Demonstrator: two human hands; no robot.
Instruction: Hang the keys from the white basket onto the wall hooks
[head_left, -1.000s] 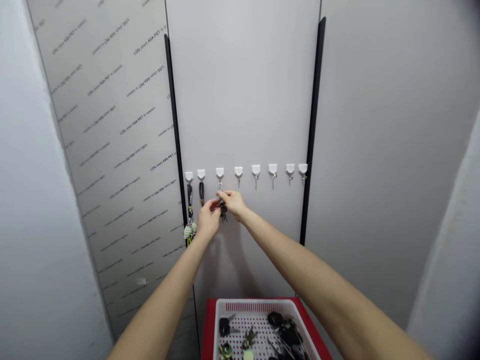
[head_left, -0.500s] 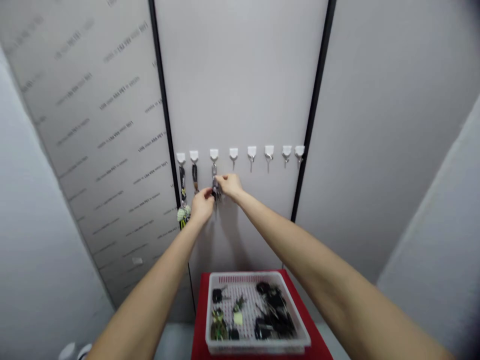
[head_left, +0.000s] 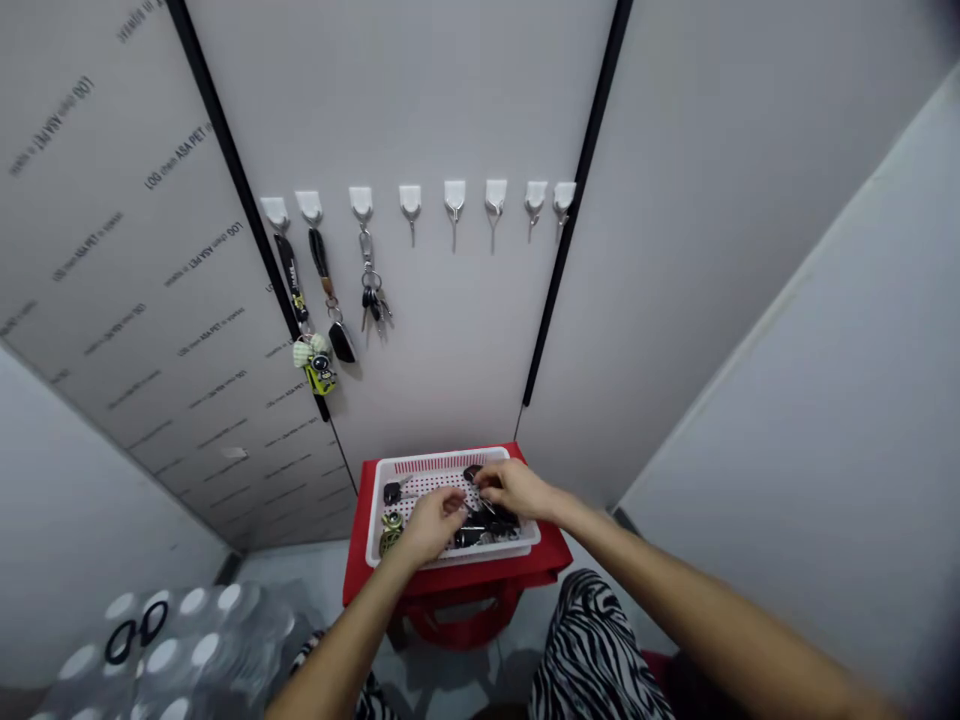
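Note:
My left hand (head_left: 433, 522) hovers over the white plastic basket (head_left: 381, 470), its fingers loosely curved with a gap between thumb and fingertips; nothing shows in it. To its right, my right hand (head_left: 519, 488) reaches into the basket with thumb and fingertips drawn together at a pile of black keys (head_left: 474, 535). What the fingertips hold, if anything, is too small to make out. A black key (head_left: 393, 492) and a brass-coloured ornament (head_left: 390, 538) lie on the basket's left side. On the third wall hook hangs a bunch of keys (head_left: 373, 302) with a metal clasp.
A row of white adhesive hooks (head_left: 411, 197) lines the wall panel. The two leftmost bear a strap with green charms (head_left: 313, 358) and a leather strap with a black fob (head_left: 342, 342). The basket sits on a red box (head_left: 356, 565). Wrapped bottles (head_left: 187, 640) stand lower left.
Both hands have left the bunch of keys, which hangs on the third hook, and have come down to the basket. My view has tilted downward.

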